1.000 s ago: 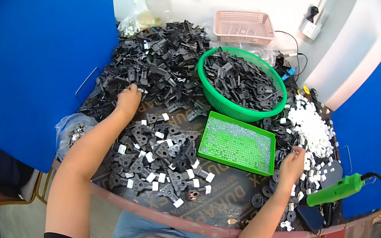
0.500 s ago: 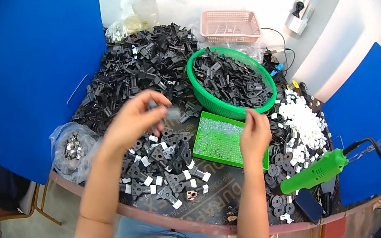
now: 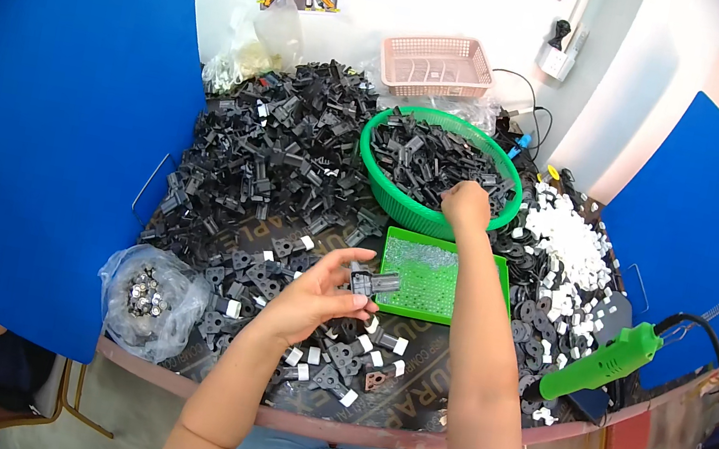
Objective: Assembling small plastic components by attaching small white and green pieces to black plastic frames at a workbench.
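Between the thumb and fingers of my left hand is a black plastic part with a rectangular stem pointing right. It is held above the near end of the table, just left of the green tray. My right hand reaches over the near rim of the round green basket, which is heaped with black plastic parts. Its fingers are bent down into the heap, and their tips are hidden, so what they grip does not show. Small clear pieces cover the tray's far part.
A large pile of black parts spreads on the left, with white-tipped assemblies nearer. At right are white pieces, black discs and a hanging green electric screwdriver. A plastic bag holds shiny metal pieces.
My left hand has moved right and nearer me, bringing the black part beside the tray. My right hand has gone from above the tray's far edge into the basket.
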### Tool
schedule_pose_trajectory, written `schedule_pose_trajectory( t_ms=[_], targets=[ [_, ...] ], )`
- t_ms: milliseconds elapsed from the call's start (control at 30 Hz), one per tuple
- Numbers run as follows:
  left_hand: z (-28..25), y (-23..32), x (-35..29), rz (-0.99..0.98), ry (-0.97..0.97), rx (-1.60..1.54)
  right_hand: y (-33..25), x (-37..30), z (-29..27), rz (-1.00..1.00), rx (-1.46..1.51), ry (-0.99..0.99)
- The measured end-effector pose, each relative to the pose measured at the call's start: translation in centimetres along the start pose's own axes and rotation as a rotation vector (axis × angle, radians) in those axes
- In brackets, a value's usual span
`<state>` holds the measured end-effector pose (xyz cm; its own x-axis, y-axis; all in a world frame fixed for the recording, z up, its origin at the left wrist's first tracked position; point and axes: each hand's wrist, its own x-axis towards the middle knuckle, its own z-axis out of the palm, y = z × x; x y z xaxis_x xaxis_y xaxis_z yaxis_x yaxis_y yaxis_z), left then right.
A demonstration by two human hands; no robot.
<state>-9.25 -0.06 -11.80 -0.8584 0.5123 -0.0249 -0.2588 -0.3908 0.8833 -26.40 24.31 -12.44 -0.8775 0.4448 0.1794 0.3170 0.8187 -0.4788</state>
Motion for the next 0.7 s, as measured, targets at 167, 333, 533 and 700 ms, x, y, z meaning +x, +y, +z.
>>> schedule_pose_trajectory(
  t_ms=[167,333,533,700],
  targets=[
    [-2.3,-0.8,0.7,-0.029,0.014,0.018,-1.8,-1.7,-2.3,-0.042,-0.063,-0.071],
    [-1.7,-1.0,1.5,-0.014,0.138,-0.055,-0.4,0.2,-3.0,-0.037,-0.116,0.085],
    [-1.8,-1.5,1.3,0.003,0.140,-0.046,0.9,-3.9,-6.2,-0.296,0.816,0.216],
    [-0.4,-1.5,0.7,0.096,0.180,-0.071,0.9,-14.8,-4.8,-0.066,1.266,-0.511]
  ],
)
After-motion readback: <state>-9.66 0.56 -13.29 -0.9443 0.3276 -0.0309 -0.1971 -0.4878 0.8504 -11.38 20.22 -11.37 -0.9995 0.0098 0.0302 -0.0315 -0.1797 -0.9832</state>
